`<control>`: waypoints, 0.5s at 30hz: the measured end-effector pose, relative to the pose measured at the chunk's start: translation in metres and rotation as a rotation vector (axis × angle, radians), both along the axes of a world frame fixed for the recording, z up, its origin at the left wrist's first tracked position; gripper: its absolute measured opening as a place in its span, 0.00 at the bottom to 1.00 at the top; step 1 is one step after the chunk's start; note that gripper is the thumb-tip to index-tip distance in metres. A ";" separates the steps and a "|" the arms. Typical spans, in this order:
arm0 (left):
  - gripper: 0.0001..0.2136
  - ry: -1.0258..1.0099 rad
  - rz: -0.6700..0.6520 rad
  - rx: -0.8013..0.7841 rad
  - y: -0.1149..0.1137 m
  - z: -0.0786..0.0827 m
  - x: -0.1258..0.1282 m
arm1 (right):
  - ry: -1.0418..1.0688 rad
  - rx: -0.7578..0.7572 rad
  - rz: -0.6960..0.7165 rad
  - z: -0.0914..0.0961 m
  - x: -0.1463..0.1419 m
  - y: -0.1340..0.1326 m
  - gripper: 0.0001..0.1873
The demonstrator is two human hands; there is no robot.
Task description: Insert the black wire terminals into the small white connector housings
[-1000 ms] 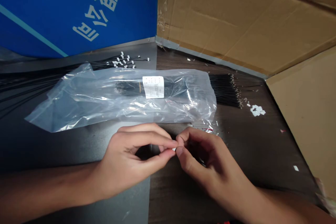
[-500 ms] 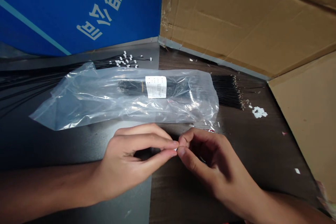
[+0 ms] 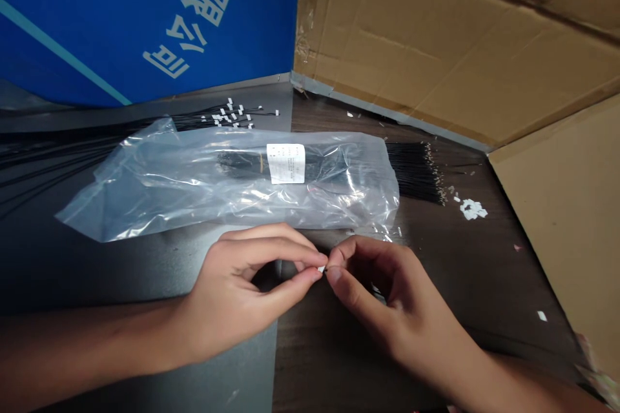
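Note:
My left hand [image 3: 237, 290] pinches a small white connector [image 3: 321, 269] between thumb and forefinger. My right hand [image 3: 382, 297] pinches at the connector's other side, apparently on the end of a thin black wire [image 3: 326, 269]; the fingers hide most of that wire. Just beyond my hands lies a clear plastic bag [image 3: 227, 187] with a white label [image 3: 285, 163], holding a dark bundle of wires.
Long black wires tipped with white connectors [image 3: 232, 116] spread out behind the bag. A bundle of black wires [image 3: 414, 171] sticks out at its right, near a small heap of white pieces [image 3: 473, 209]. Cardboard sheets [image 3: 450, 32] and a blue board [image 3: 145, 19] stand along the back.
My fingertips have drawn slightly apart, so the white connector now shows between them. The view has shifted slightly.

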State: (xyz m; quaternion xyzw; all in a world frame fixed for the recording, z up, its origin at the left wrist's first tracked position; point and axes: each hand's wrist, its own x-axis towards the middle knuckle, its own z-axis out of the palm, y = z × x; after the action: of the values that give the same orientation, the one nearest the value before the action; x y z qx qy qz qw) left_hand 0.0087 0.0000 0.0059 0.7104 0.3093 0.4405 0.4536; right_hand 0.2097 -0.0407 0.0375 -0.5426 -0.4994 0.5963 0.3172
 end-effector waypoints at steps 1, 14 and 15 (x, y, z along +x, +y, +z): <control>0.10 0.004 0.005 -0.005 0.000 0.000 0.000 | -0.012 -0.001 0.002 0.000 0.000 0.000 0.05; 0.08 0.019 0.007 -0.116 0.001 -0.001 0.002 | -0.133 0.169 0.000 0.004 0.004 0.003 0.05; 0.08 0.020 0.002 -0.133 0.001 -0.001 0.003 | -0.143 0.168 -0.001 0.005 0.005 0.003 0.05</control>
State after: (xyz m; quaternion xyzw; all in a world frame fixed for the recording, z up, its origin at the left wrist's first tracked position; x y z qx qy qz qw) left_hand 0.0115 0.0010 0.0050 0.6827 0.3430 0.4121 0.4964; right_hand 0.2142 -0.0374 0.0426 -0.5554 -0.5688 0.5120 0.3253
